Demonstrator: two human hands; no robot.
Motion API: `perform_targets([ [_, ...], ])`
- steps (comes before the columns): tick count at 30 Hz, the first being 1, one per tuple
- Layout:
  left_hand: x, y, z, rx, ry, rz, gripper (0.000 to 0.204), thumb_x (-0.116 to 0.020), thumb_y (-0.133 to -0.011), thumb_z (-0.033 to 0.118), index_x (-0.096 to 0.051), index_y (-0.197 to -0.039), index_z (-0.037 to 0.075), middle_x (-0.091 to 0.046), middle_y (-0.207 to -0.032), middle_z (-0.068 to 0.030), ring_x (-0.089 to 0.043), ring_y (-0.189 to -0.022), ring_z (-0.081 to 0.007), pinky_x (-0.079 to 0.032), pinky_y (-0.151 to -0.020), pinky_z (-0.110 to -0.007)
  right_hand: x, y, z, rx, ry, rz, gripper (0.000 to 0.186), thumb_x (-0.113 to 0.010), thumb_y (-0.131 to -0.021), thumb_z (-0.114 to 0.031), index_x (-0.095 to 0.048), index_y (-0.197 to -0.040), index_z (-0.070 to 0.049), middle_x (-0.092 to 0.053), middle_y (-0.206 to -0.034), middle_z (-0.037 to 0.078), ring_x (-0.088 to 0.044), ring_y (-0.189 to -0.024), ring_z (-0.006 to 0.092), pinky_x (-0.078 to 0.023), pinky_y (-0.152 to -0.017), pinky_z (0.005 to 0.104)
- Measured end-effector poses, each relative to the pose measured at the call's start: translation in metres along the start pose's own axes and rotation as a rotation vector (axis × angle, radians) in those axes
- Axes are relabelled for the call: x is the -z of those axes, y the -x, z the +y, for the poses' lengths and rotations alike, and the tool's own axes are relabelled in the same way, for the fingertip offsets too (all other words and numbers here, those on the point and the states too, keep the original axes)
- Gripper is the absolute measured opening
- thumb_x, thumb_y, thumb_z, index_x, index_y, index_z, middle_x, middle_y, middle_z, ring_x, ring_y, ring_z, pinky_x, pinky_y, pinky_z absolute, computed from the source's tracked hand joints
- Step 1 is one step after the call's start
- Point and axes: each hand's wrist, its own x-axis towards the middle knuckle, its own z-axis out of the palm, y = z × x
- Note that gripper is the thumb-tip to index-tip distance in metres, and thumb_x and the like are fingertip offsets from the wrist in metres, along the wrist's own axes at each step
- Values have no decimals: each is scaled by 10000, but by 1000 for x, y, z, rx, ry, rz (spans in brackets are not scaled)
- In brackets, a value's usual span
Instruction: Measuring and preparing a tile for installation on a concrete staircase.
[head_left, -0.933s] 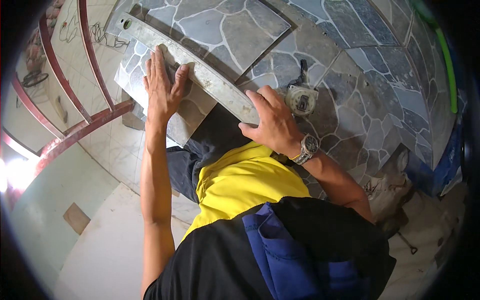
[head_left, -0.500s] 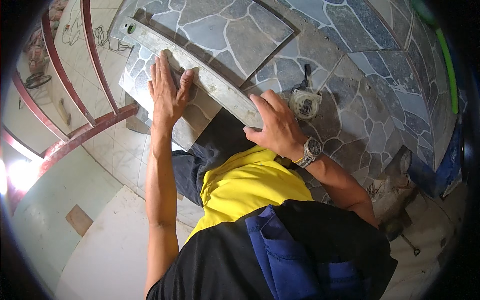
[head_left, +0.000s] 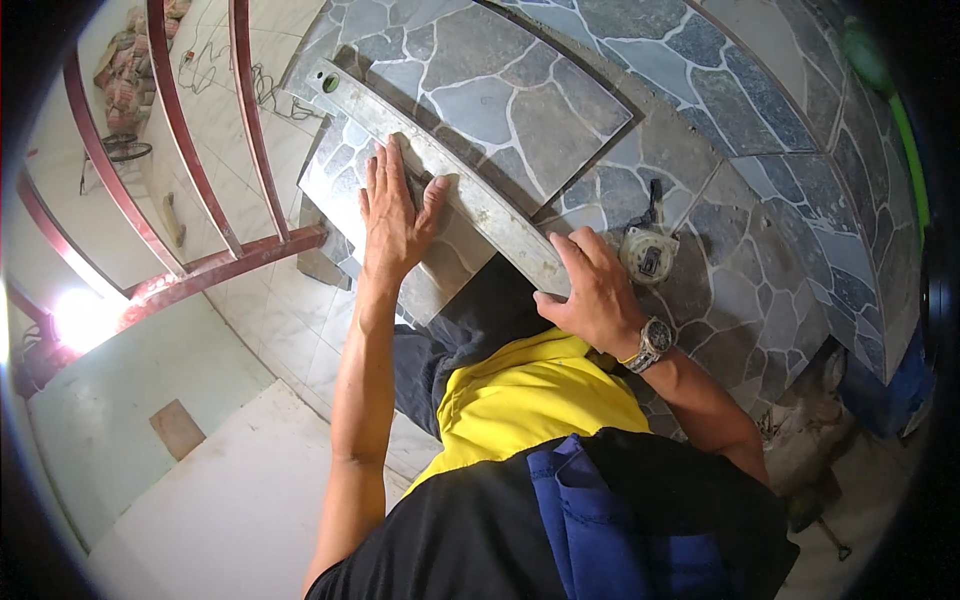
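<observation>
A long, pale metal straightedge (head_left: pixel 480 202) with holes at its far left end lies diagonally across a stone-patterned tile (head_left: pixel 455 268). My left hand (head_left: pixel 398 225) is spread on that tile, fingers stretched out, with its fingertips at the bar's near edge. At the bar's near right end, my right hand (head_left: pixel 600 295) grips it between thumb and fingers. A watch (head_left: pixel 653 343) is on my right wrist. Beyond the bar lies a larger stone-patterned tile (head_left: pixel 560 130). To the right of my right hand rests a pale, squarish case with a black strap (head_left: pixel 648 255).
A red metal railing (head_left: pixel 215 270) curves along the left, with a bright light (head_left: pixel 85 318) beside it. Pale boards (head_left: pixel 190 500) lie at lower left. Cables (head_left: pixel 265 90) lie on the floor behind the railing. At far right runs a green hose (head_left: pixel 912 170).
The whole view has shifted, so everything appears lower and further right. Both hands keep their places on the tile and the straightedge.
</observation>
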Motion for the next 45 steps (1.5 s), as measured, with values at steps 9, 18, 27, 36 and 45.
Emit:
perform_targets([
  [9, 4, -3, 1, -19, -30, 3, 951, -474, -986, 669, -208, -1609, 2, -246, -1629, -316, -193, -1539, -456, -152, -1242, -528, -1, -1, -1, 7, -14, 17, 705, -866, -672, -148, -548, -1266, 60, -538, -1074, 181, -580, -978, 372, -499, -859, 452],
  [18, 15, -9, 5, -96, -37, 3, 894, -578, -990, 542, -275, -1541, -93, -342, -1545, -382, -330, -1470, -483, -282, -1212, -490, -1, 0, -1, 8, -4, 17, 699, -867, -678, -152, -552, -1265, 61, -539, -1072, 177, -581, -978, 369, -499, -866, 451],
  [27, 15, -10, 5, -87, 5, -2, 891, -599, -968, 551, -293, -1539, -60, -356, -1538, -368, -349, -1454, -476, -308, -1176, -546, 0, 1, 1, 5, -24, 13, 690, -866, -677, -154, -566, -1256, 71, -539, -1081, 182, -580, -992, 370, -499, -879, 453],
  [36, 18, -10, 7, -118, -16, 23, 840, -616, -984, 487, -323, -1505, -103, -435, -1471, -380, -489, -1356, -473, -407, -1132, -479, 0, 0, -1, 10, -5, 8, 690, -868, -679, -161, -566, -1253, 74, -540, -1078, 180, -580, -995, 366, -500, -883, 450],
  [45, 15, -10, 5, -87, 38, 3, 870, -611, -960, 536, -312, -1522, -58, -408, -1486, -371, -419, -1396, -479, -352, -1137, -562, -1, 0, 1, 20, -7, 18, 688, -869, -674, -151, -564, -1248, 75, -540, -1074, 182, -581, -992, 367, -504, -876, 450],
])
